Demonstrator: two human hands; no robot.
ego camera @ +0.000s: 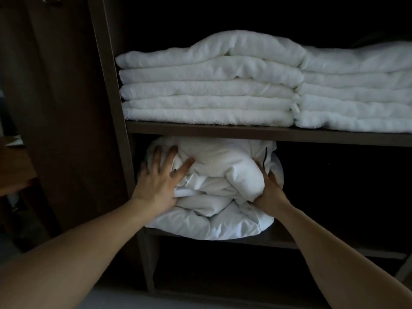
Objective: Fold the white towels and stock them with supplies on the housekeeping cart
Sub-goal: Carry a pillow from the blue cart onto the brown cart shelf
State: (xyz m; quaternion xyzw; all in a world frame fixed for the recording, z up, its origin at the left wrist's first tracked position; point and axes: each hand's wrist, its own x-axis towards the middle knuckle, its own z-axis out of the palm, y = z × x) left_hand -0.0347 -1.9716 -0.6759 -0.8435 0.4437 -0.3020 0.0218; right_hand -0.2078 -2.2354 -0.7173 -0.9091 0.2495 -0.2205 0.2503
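Left hand (159,177) spread wide, pressing flat on bundle (223,175). Right hand (270,188) against bundle's right side, fingers half hidden, grip unclear. Towels (207,90) stacked far, on shelf (289,134) above.

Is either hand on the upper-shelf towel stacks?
No, the left hand and right hand both rest on the bundle on the shelf below.

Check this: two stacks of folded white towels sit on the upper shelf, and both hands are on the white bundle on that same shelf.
Wrong shelf. In the head view the left hand and right hand are on the white bundle on the lower shelf, one level beneath the upper shelf holding the two towel stacks.
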